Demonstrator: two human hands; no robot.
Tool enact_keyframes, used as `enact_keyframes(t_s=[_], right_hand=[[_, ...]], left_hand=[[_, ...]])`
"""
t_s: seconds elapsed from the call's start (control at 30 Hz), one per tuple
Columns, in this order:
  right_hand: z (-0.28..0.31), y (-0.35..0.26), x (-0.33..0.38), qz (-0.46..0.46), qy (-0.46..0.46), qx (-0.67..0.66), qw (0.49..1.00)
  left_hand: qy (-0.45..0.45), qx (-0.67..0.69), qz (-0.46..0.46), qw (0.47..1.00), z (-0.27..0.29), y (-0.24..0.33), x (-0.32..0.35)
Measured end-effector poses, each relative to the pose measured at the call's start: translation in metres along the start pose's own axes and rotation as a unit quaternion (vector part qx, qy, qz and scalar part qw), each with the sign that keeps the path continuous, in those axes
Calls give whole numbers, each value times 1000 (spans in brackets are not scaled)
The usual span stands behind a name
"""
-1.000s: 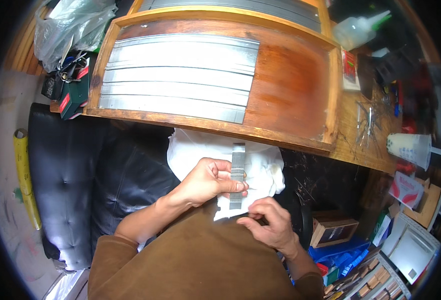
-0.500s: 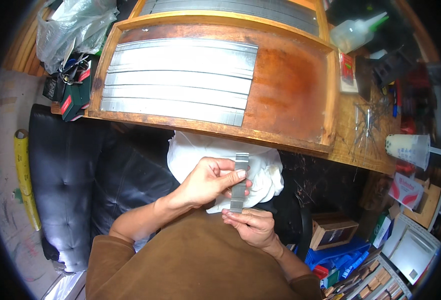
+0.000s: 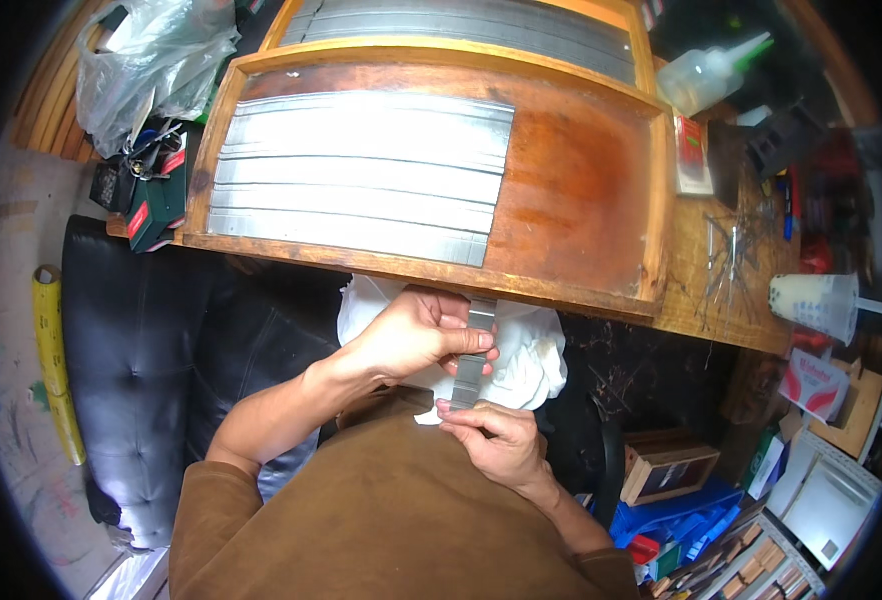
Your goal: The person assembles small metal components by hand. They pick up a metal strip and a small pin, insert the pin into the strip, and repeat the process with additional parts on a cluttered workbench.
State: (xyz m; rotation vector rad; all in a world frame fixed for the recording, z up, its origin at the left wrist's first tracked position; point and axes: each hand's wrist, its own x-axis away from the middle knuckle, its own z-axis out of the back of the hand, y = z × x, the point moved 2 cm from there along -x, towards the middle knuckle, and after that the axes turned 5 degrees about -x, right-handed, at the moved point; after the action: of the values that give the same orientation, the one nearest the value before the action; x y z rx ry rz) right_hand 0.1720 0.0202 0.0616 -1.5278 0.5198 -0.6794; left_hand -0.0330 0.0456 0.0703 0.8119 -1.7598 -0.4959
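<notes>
A narrow grey metal strip (image 3: pixel 474 345) stands upright over my lap. My left hand (image 3: pixel 411 335) grips its middle with the thumb across it. My right hand (image 3: pixel 496 440) pinches its lower end between fingertips. Behind the strip lies a crumpled white cloth (image 3: pixel 531 350) on my lap. Above my hands sits a wooden tray (image 3: pixel 581 170) holding several long grey metal strips (image 3: pixel 361 175) laid side by side on its left part. The strip's top end reaches the tray's front edge.
A black padded seat (image 3: pixel 151 340) is at the left, with a yellow roll (image 3: pixel 51 350) beside it. A glue bottle (image 3: pixel 706 75), thin metal pins (image 3: pixel 731 255) and a plastic cup (image 3: pixel 816 300) stand at the right on the wooden bench. A small wooden box (image 3: pixel 666 465) and blue bins sit at the lower right.
My right hand has moved left and up to take the strip's lower end. The strip and my left hand stay at about the same spot.
</notes>
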Motion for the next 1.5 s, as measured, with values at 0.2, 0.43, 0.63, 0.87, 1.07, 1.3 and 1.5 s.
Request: enact_keyframes(t_s=[0.2, 0.43, 0.63, 0.87, 1.07, 1.3, 1.5], right_hand=[[54, -9, -34, -81, 45, -162, 982], [32, -10, -84, -203, 79, -295, 930], [23, -4, -89, -210, 110, -351, 906], [24, -5, -90, -202, 103, -369, 902], [22, -35, -78, -208, 62, -331, 918], [18, -32, -72, -214, 42, -370, 903], [17, -30, -74, -223, 42, -368, 902]], left_hand=[[12, 16, -9, 1000, -5, 1, 18], [6, -5, -25, 1000, 0, 3, 9], [9, 19, -50, 999, 0, 1, 8], [-10, 32, -37, 999, 2, 3, 8], [-12, 1, -56, 998, -10, 11, 40], [-17, 16, -37, 999, -12, 4, 47], [-25, 32, -14, 999, -9, 1, 44]])
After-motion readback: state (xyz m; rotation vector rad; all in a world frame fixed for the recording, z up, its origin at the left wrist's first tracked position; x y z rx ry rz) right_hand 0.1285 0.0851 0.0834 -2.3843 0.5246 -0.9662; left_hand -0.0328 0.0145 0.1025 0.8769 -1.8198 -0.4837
